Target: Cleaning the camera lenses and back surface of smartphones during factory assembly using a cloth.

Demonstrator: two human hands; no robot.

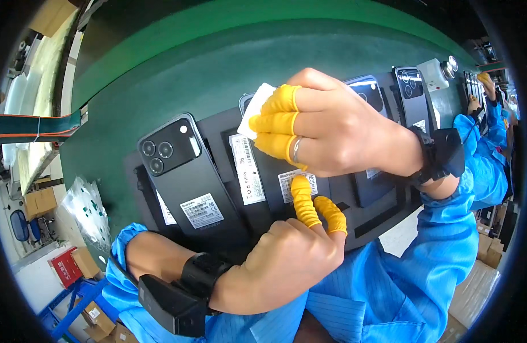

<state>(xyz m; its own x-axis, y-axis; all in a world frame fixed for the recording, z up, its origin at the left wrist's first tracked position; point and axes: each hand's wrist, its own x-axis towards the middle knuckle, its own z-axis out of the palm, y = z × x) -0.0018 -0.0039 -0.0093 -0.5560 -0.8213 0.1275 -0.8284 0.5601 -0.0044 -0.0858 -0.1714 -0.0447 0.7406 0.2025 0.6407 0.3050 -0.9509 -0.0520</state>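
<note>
Pinched in my right hand (338, 128) is a folded white wipe (256, 108), over the camera end of the middle phone (275, 208); that end is mostly hidden. Yellow finger cots cover the fingers in view on both hands. My left hand (283, 257) has its index finger stretched onto the label (304, 187) on this phone's back, with another finger bent beside it. Left of it lies a dark smartphone (200, 180), back up, with three lenses and a white label. Two more phones, a bluish one (375, 186) and a black one (413, 103), lie to the right.
Beneath the phones is a dark tray (369, 220) on the green table (218, 68). A translucent bottle with a metal cap (434, 74) stands at the far right. Clear plastic bags (86, 211) lie at the left edge. Another person's hand (485, 86) works beyond the bottle.
</note>
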